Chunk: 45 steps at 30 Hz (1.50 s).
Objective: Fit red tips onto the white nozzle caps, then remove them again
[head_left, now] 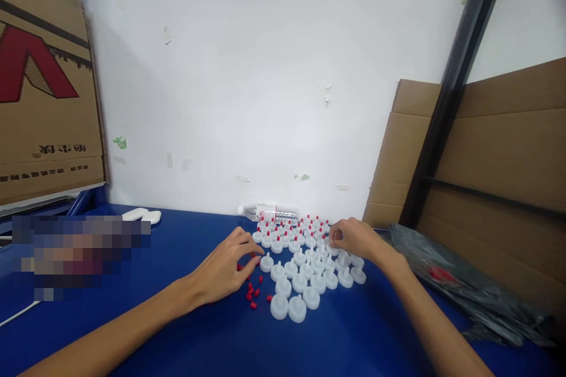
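Observation:
White translucent lids (297, 308) with pointed spouts stand in a dense group on the blue table. Those at the back wear small red tips (285, 234), while the nearer spouts are bare. Loose red tips (250, 296) lie left of the group. Over these reaches my left hand (227, 268), its thumb and fingertips drawn together around what looks like a red tip. At the right side of the group, my right hand (356, 240) is curled with its fingertips closed at a white lid's top; the fingers hide what they pinch.
Behind the lids a clear plastic bottle (276, 214) lies against the white wall. Grey plastic bags (442, 271) and leaning cardboard (508, 141) are at right. A printed carton (48, 88) stands at left, with white objects (141, 215) and a cable (20, 313) on the table.

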Each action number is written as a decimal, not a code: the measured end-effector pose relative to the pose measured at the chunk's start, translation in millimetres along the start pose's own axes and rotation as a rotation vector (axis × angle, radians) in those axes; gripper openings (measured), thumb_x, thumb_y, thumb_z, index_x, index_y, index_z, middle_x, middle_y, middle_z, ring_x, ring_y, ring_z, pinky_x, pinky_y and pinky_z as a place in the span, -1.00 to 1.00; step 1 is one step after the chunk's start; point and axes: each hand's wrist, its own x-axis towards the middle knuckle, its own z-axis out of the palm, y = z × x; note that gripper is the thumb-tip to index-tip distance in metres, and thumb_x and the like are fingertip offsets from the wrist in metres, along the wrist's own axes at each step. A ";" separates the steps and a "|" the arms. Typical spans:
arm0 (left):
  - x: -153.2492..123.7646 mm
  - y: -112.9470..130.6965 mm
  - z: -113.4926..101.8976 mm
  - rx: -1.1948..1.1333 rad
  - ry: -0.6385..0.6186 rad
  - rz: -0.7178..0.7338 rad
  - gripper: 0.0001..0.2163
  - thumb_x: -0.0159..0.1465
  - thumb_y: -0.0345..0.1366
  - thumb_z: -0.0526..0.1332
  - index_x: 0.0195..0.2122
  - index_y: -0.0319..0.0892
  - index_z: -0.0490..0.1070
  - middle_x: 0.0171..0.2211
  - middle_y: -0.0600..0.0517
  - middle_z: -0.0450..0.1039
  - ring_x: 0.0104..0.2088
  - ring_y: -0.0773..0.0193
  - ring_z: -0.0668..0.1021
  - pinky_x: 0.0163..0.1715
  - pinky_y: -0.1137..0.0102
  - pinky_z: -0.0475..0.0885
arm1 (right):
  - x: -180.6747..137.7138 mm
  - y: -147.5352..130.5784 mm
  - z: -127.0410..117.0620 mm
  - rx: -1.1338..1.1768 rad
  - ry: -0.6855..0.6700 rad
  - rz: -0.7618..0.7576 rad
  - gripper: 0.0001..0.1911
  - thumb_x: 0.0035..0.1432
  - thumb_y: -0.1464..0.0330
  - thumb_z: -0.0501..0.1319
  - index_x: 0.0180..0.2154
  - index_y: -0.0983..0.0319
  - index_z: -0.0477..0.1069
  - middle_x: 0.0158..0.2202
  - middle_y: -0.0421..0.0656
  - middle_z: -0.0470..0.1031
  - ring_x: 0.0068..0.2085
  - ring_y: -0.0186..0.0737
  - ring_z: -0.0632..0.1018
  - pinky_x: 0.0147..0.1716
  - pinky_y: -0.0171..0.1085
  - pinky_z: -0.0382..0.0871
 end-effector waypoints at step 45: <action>9.1 -81.8 1.0 -0.055 0.034 -0.338 -0.80 0.23 -0.24 0.20 -0.18 -0.14 0.54 -0.31 -0.01 0.54 -0.39 0.20 0.56 -0.34 0.35 0.46 | -1.3 -30.9 -2.3 0.053 0.257 -0.182 -0.67 0.36 0.22 0.04 -0.23 0.15 0.56 -0.49 -0.18 0.59 -0.41 -0.19 0.57 -0.39 -0.32 0.23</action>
